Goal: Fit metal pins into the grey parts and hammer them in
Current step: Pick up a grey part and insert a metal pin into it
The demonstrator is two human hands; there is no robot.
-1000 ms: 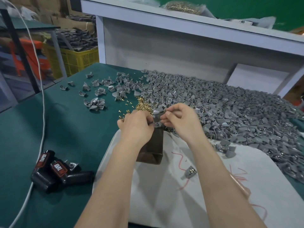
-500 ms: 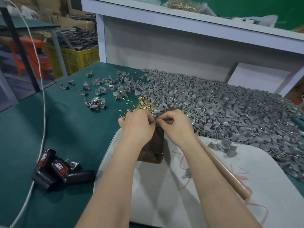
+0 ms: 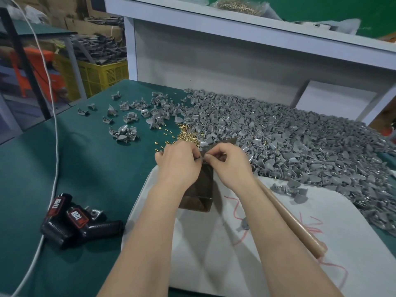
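Note:
My left hand (image 3: 179, 162) and my right hand (image 3: 230, 163) meet fingertip to fingertip over a dark metal block (image 3: 198, 192) on a white cloth (image 3: 246, 254). Between them they pinch a small grey part (image 3: 202, 157); which hand holds a pin is hidden by the fingers. A heap of brass pins (image 3: 186, 136) lies just beyond my left hand. A big pile of grey parts (image 3: 289, 142) covers the table to the right. A wooden hammer handle (image 3: 293, 221) lies under my right forearm.
Scattered grey parts (image 3: 128, 116) lie on the green table (image 3: 85, 168) at the left. Black tools (image 3: 72, 219) with a white cable (image 3: 56, 125) sit near the left. One loose grey part (image 3: 244, 224) lies on the cloth. A white shelf (image 3: 235, 24) stands behind.
My right hand has drawn closer to the left, curling tighter over the part. The hammer handle is now visible beside my right forearm.

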